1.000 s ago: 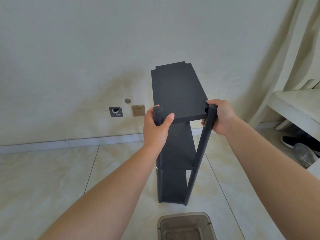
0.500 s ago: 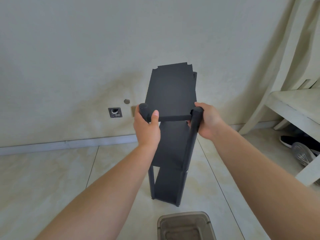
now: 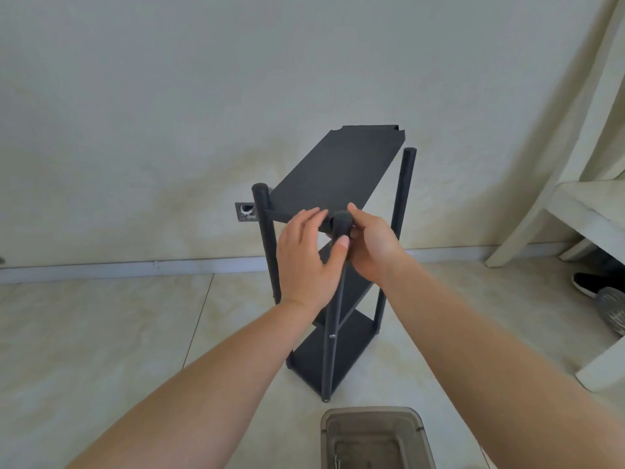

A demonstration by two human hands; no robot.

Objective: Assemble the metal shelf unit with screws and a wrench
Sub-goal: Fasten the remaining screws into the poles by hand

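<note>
The metal shelf unit (image 3: 341,252) stands upright on the tiled floor (image 3: 101,333) near the wall (image 3: 169,96), turned so that one corner post (image 3: 339,228) faces the person; three dark boards sit between the slim round posts, and the fourth post is not clearly seen. Both hands meet at the top of this near post: the left hand (image 3: 306,257) has its thumb on the post's front and its fingers (image 3: 309,216) laid across the edge of the top board (image 3: 341,170), while the right hand (image 3: 370,247) curls around the post from the other side, so both are clamped on the frame. Being thin sheet and tube, the unit is probably light and stiff but top-heavy and quick to rock or pivot on its small feet, and the smooth painted tubes may slip in the palm; the post tops, close to where a board joins, look the safest place to hold. A small screw head (image 3: 332,336) shows low on the near post. A grey bin (image 3: 373,438) sits just in front of the unit, close enough to catch a foot or a swung leg, a white stool (image 3: 575,211) with shoes (image 3: 600,292) beneath it stands well to the right, and a wall socket (image 3: 246,213) lies behind the left post (image 3: 265,238)
</note>
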